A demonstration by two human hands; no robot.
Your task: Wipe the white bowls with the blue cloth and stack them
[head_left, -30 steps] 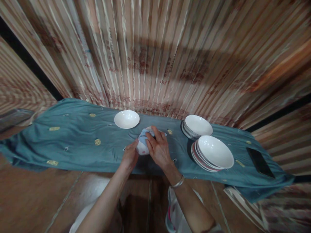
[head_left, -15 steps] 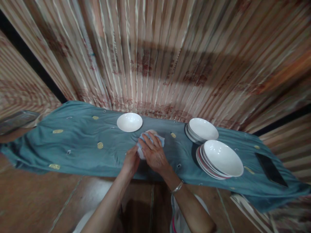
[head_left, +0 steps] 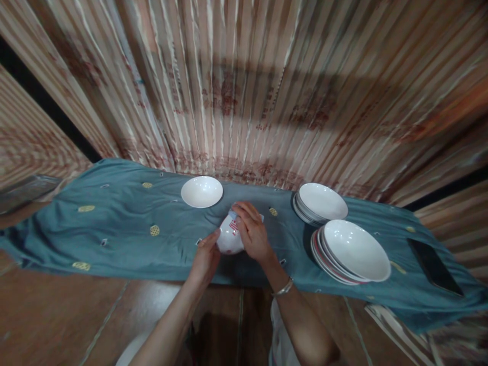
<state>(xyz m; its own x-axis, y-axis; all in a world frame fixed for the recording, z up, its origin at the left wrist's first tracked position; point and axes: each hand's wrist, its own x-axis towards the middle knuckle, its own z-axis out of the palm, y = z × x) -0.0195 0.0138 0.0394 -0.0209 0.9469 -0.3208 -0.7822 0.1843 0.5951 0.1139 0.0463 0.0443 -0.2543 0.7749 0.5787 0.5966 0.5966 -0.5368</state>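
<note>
Between my hands is a white bowl [head_left: 227,239] with a red mark, tilted so that its outer side shows. My left hand [head_left: 206,259] grips the bowl's left edge, thumb on the outside. My right hand [head_left: 253,234] is closed over a light blue cloth [head_left: 232,214] and presses it against the bowl's upper right side. Most of the cloth is hidden under the fingers. Just behind, a white shallow bowl [head_left: 202,192] lies on the table by itself.
On the right stand two stacks of white bowls, a rear stack [head_left: 323,203] and a nearer stack [head_left: 356,250]. A black phone [head_left: 434,266] lies at the far right of the green tablecloth [head_left: 125,229]. A patterned curtain [head_left: 244,101] hangs behind.
My right hand has shifted right with the cloth, uncovering the bowl's red mark and outer surface. My left hand still holds the bowl's left side.
</note>
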